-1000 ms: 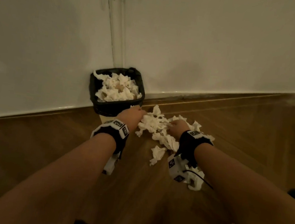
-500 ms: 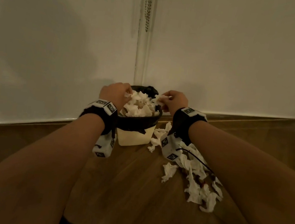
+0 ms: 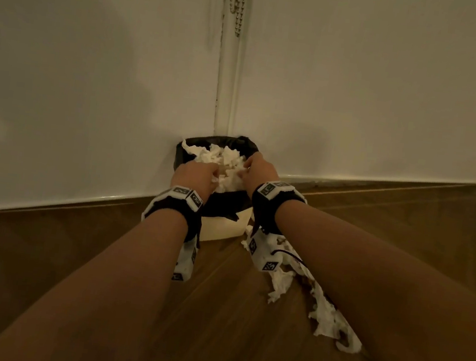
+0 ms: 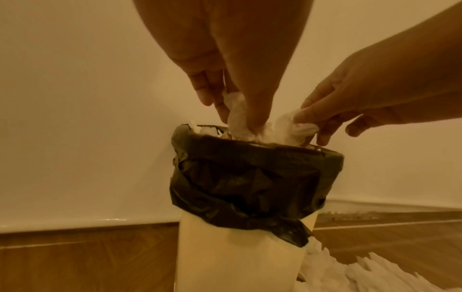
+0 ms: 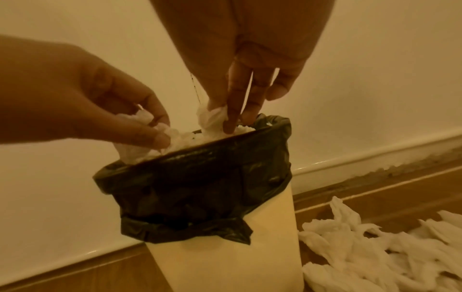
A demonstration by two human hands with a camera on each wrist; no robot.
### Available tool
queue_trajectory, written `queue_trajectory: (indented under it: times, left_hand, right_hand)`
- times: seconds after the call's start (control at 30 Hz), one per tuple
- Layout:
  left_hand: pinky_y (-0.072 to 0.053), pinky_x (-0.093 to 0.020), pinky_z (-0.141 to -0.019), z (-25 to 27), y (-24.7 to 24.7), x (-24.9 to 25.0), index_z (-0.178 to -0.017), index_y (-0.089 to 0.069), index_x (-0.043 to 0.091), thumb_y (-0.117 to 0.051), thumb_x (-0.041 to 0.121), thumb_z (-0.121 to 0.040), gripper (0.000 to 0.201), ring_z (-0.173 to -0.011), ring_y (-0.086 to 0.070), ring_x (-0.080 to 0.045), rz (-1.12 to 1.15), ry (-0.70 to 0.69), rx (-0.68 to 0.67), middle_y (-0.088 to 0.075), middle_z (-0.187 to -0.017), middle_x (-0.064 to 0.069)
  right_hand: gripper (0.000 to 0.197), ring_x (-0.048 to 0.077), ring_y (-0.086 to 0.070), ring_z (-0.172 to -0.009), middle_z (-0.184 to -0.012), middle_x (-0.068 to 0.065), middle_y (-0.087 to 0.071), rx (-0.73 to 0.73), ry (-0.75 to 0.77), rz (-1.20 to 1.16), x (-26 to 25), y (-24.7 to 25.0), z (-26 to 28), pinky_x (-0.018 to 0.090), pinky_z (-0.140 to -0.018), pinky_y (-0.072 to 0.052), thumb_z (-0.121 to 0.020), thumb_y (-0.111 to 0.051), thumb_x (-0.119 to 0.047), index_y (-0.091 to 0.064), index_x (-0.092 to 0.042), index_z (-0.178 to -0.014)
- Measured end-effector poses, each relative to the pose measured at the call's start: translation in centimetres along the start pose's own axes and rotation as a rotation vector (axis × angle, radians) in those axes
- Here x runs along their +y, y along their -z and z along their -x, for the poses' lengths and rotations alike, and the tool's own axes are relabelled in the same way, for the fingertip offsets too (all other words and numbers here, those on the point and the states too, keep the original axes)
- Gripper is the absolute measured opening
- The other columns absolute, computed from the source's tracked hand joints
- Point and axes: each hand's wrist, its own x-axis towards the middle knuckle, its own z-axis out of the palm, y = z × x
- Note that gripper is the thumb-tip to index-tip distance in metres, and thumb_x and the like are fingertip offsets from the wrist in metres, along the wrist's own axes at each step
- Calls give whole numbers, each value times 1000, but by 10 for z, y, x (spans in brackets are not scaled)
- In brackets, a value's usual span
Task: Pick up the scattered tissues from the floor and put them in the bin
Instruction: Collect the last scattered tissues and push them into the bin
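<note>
A cream bin point(image 3: 222, 228) with a black liner point(image 4: 250, 177) stands against the wall, heaped with white tissues point(image 3: 221, 156). Both hands are over its mouth. My left hand point(image 3: 198, 175) pinches a crumpled tissue point(image 4: 237, 116) between thumb and fingers, pressing it onto the heap. My right hand point(image 3: 259, 171) pinches another tissue point(image 5: 212, 116) at the bin's right rim. In the left wrist view the right hand point(image 4: 310, 126) reaches in from the right. Several loose tissues point(image 3: 325, 314) lie on the floor right of the bin, partly hidden under my right forearm.
The bin sits in front of a white wall with a skirting board point(image 3: 48, 202). A bead chain point(image 3: 240, 3) hangs above it. The wooden floor point(image 3: 214, 312) stretches toward me, with the tissue pile point(image 5: 375, 252) close to the bin's right side.
Both hands left the floor pile, each with tissue, and rose to the bin. They now sit lower and closer together over its mouth.
</note>
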Motion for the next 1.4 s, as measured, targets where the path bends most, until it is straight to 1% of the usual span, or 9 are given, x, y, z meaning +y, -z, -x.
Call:
queue_trajectory:
  times: [0.23,0.43,0.53,0.73,0.83,0.93,1.03,1.23,1.4]
  left_hand:
    - [-46,-37,-89,-14,-8,-5,-109,-66,5,-57,18,-92,24,-104,-54,-30,-13,54,-36,-43,-124,-12]
    - [-42,-34,-88,-13,-22,-6,-101,-65,10,-48,16,-94,19,-106,-55,-26,-205,71,-26,-62,-109,-10]
    - [-43,-34,-87,-13,-25,-5,-106,-64,10,-43,15,-96,24,-103,-58,-27,-158,38,-93,-62,-112,-10]
    - [-42,-38,-87,-7,-31,-1,-118,-51,11,-31,25,-97,32,-102,-58,-33,-41,26,-148,-61,-115,-16]
    - [-37,-38,-90,-4,-30,1,-109,-56,15,-26,31,-99,35,-104,-58,-28,-160,-20,-185,-62,-115,-10]
    - [-33,-41,-95,0,-23,3,-93,-57,19,-25,32,-97,35,-101,-55,-26,-175,-24,-189,-62,-108,-7]
    - [-33,-42,-95,11,-22,7,-105,-60,17,-30,35,-95,36,-107,-50,-25,-159,-35,-7,-56,-113,-6]
    - [-37,-42,-88,35,-23,47,-113,-51,19,-45,29,-87,28,-103,-49,-26,6,-202,340,-51,-113,-7]
    - [-36,-36,-86,48,-52,95,-118,-48,23,-46,27,-87,31,-107,-47,-23,-46,-409,174,-46,-117,-4]
  right_hand:
    - [26,27,-58,-108,-117,11,-62,-68,154,278,-7,-3,-9,30,-87,-46,-92,-57,-21,-63,-6,-111]
    - [28,28,-57,-101,-108,19,-58,-192,217,366,-14,-22,2,31,-81,-43,-99,-39,-15,-61,1,-96]
    - [35,32,-56,-106,-119,18,-57,-196,276,385,-9,-25,6,30,-76,-38,-100,-33,-24,-55,-1,-116]
    - [41,37,-48,-117,-130,19,-50,-328,307,562,-2,-27,9,50,-98,-34,-100,-25,-27,-46,-6,-129]
    - [43,34,-47,-120,-132,18,-49,-385,301,572,0,-24,7,47,-101,-33,-101,-22,-25,-43,-6,-132]
    - [38,30,-55,-97,-98,11,-60,-333,339,520,3,-18,9,40,-97,-38,-100,-24,-28,-57,-9,-95]
    - [40,23,-50,-77,-69,2,-47,-155,321,364,14,-7,13,37,-80,-46,-99,-30,-28,-42,-17,-63]
    - [35,30,-47,-106,-109,13,-58,93,242,288,67,25,27,38,-93,-39,-99,-33,-23,-63,-9,-108]
    - [30,30,-45,-115,-117,13,-58,54,127,303,132,42,46,36,-101,-36,-95,-40,-19,-64,-11,-111]
